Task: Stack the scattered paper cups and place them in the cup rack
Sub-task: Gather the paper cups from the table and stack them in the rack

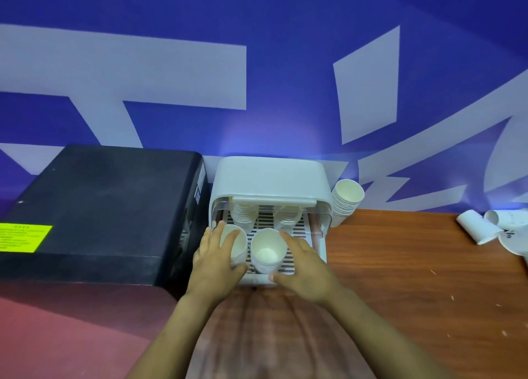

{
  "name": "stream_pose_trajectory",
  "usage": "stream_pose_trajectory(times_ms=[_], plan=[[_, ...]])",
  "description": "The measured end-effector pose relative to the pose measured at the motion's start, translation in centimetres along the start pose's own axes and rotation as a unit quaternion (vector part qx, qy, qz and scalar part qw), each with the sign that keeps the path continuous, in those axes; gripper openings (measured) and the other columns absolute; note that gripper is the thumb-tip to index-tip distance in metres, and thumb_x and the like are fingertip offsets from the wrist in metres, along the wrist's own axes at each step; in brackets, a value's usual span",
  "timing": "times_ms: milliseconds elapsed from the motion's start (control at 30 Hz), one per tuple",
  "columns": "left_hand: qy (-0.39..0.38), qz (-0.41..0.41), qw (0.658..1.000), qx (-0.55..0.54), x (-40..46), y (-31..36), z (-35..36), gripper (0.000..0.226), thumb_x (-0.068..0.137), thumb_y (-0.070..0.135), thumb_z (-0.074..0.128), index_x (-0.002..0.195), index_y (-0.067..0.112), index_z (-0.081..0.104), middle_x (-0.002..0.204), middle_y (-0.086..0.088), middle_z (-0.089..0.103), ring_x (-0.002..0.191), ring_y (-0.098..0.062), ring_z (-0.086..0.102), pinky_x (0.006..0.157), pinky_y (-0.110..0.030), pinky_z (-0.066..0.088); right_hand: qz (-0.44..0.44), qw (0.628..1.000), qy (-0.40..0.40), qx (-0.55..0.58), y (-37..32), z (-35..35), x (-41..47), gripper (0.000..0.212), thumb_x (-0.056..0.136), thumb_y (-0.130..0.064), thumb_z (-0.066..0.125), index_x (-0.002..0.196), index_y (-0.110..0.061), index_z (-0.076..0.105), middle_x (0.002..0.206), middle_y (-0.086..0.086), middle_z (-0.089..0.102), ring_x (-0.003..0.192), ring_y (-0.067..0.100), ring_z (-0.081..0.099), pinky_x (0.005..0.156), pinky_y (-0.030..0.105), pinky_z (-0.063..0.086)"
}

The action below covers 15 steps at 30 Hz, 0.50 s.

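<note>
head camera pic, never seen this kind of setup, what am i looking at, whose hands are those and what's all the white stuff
There is no machine here. A person wears a camera on their head, so this one picture looks forward and down over their own bare arms.

In the middle stands a white cup rack with a hood and a slatted tray, on a wooden table. Stacks of paper cups stand in it: two at the back under the hood, two at the front.

The left hand wraps around the front left stack. The right hand lies open beside the front middle stack; I cannot tell whether it touches.

Another stack leans against the rack's right side. Loose cups lie tipped over at the far right. The black box on the left bears a yellow label.
</note>
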<state>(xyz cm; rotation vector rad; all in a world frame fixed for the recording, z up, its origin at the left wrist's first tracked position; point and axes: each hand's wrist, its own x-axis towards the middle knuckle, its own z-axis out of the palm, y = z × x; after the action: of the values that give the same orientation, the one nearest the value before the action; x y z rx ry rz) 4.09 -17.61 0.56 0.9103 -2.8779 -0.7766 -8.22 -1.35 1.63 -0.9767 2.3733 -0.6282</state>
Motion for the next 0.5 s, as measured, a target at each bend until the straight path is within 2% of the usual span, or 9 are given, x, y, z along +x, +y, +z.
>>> stream_pose_trajectory(times_ms=[133,233,367,500], plan=[[0.013,-0.001,1.0,-0.014,-1.3,1.1,-0.7,0.069,0.084,0.041,0.062,0.144,0.034,0.028,0.159,0.001,0.006,0.147,-0.022,-0.002,0.115,-0.042,0.019,0.001,1.0,0.004,0.001,0.6,-0.3,-1.4,0.087,0.076,-0.049,0.066,0.147,-0.036,0.017,0.148,-0.008,0.03,0.136,0.015,0.032,0.109,0.036,0.035],[0.032,0.012,0.999,-0.037,-2.4,2.3,-0.9,0.068,0.084,0.038,0.063,0.144,0.032,0.031,0.157,0.0,0.011,0.146,-0.021,0.002,0.116,-0.04,0.017,0.008,1.0,0.006,0.003,1.5,-0.8,-3.6,0.081,0.079,-0.043,0.067,0.146,-0.031,0.024,0.146,-0.006,0.032,0.135,0.016,0.034,0.11,0.033,0.033],[0.063,0.039,0.993,-0.087,-4.0,5.1,-0.1,0.062,0.084,0.031,0.065,0.14,0.03,0.038,0.153,0.0,0.021,0.143,-0.019,0.012,0.115,-0.035,0.018,0.027,1.0,0.005,0.004,3.7,-2.0,-7.1,0.076,0.081,-0.036,0.068,0.145,-0.028,0.028,0.143,-0.004,0.034,0.131,0.018,0.037,0.11,0.034,0.034],[0.046,0.077,0.991,-0.097,-5.7,8.2,1.2,0.057,0.083,0.03,0.065,0.136,0.029,0.043,0.148,0.003,0.029,0.138,-0.018,0.023,0.115,-0.033,0.02,0.042,0.999,0.02,-0.009,5.6,-4.0,-9.5,0.067,0.083,-0.035,0.066,0.141,-0.028,0.035,0.141,-0.007,0.036,0.128,0.013,0.041,0.108,0.028,0.034]])
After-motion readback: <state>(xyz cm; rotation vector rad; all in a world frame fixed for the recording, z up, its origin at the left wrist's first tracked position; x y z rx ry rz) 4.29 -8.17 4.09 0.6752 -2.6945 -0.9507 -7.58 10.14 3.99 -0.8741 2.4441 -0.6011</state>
